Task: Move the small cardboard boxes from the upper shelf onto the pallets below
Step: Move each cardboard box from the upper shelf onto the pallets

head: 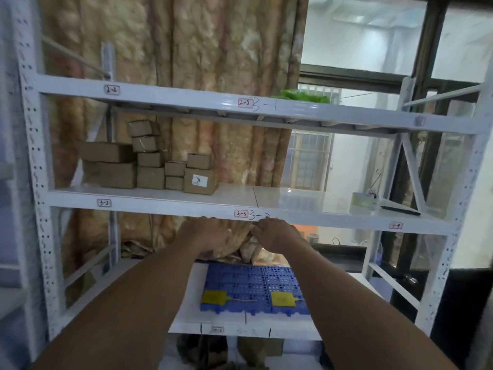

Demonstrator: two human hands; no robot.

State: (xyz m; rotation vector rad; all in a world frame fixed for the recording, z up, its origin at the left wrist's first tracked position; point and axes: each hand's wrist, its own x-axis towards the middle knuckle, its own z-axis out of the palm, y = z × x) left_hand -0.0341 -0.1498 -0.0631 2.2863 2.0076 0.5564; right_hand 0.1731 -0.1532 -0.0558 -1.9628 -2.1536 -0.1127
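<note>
Small cardboard boxes (149, 162) up-left of loose, empty left hand (206, 233) and right hand (277, 233): hovered mid-reach, probably needed a leftward grasp next.

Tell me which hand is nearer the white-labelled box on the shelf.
Left. The left hand is almost straight below the white-labelled box, under the front edge of the shelf; the right hand is at the same height, farther right.
</note>
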